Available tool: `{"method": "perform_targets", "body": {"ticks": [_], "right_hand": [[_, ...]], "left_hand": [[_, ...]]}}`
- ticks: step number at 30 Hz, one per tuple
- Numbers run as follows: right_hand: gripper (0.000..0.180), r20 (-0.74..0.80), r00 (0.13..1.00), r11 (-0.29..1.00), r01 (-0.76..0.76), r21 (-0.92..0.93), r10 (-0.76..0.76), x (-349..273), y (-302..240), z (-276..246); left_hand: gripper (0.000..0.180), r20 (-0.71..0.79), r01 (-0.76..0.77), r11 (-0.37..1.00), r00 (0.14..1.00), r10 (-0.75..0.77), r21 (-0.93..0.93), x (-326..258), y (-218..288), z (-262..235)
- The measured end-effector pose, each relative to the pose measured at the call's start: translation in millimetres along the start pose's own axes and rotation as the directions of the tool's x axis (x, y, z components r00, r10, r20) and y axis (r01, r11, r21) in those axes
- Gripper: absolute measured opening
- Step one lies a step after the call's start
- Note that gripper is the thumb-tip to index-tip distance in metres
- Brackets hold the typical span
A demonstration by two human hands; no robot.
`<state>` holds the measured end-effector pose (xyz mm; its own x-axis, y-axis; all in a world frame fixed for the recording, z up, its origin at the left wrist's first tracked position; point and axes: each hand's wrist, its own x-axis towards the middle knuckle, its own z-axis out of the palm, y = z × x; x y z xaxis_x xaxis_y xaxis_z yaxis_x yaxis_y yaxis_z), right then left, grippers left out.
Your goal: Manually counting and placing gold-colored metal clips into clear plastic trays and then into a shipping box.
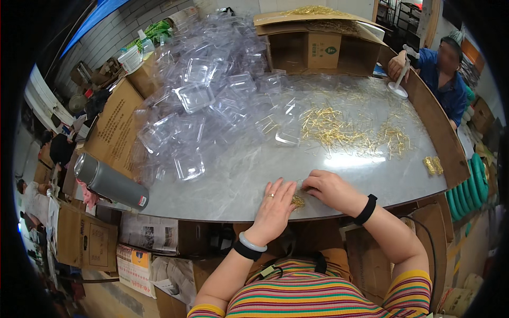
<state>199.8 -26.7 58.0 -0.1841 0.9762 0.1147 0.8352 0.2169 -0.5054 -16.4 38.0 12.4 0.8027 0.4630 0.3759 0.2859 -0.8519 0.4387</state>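
My left hand [273, 209] lies at the near edge of the grey table [228, 180], its fingers stretched out flat. Beside its thumb is a small bundle of gold wire hooks [298, 201], partly covered by the hand. My right hand [331, 191] is bent in a pinch just right of the left fingertips. A small clear bit [299, 183] shows at its fingertips, too small to name. Farther back lies a loose pile of gold wire hooks [328, 130], with more scattered behind and to its right. Another compact gold bundle [433, 165] rests by the right edge.
Clear plastic boxes [196, 100] are heaped at the back left. A grey bottle [108, 180] stands at the left edge. An open cardboard box [286, 50] sits at the back. A person [445, 74] at the far right has a hand by a white stand [398, 87].
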Motion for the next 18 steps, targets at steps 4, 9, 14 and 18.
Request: {"method": "perform_targets", "body": {"ticks": [4, 9, 14, 18], "right_hand": [[0.026, -0.172, 0.979, 0.989, -0.088, 0.122, 0.109, -14.8, -7.2, 9.8], [0.048, -0.279, 0.959, 0.992, -0.077, -0.100, 0.047, -44.2, -23.0, 13.9], [0.060, -0.358, 0.930, 0.992, -0.112, -0.061, 0.083, -34.8, -23.5, 46.7], [0.061, -0.363, 0.928, 0.967, 0.011, 0.256, 0.085, -26.9, -47.9, 58.5]], "left_hand": [[0.056, 0.009, 0.006, 0.999, 1.000, -0.006, 0.037, 0.2, 1.0, 0.3], [0.062, 0.012, 0.015, 1.000, 1.000, -0.015, -0.007, -0.2, 5.3, -4.6], [0.068, 0.025, 0.023, 1.000, 0.999, -0.023, -0.021, 1.1, 4.5, -2.5], [0.067, 0.012, 0.006, 1.000, 1.000, -0.006, -0.019, -2.9, -3.2, 3.3]]}}
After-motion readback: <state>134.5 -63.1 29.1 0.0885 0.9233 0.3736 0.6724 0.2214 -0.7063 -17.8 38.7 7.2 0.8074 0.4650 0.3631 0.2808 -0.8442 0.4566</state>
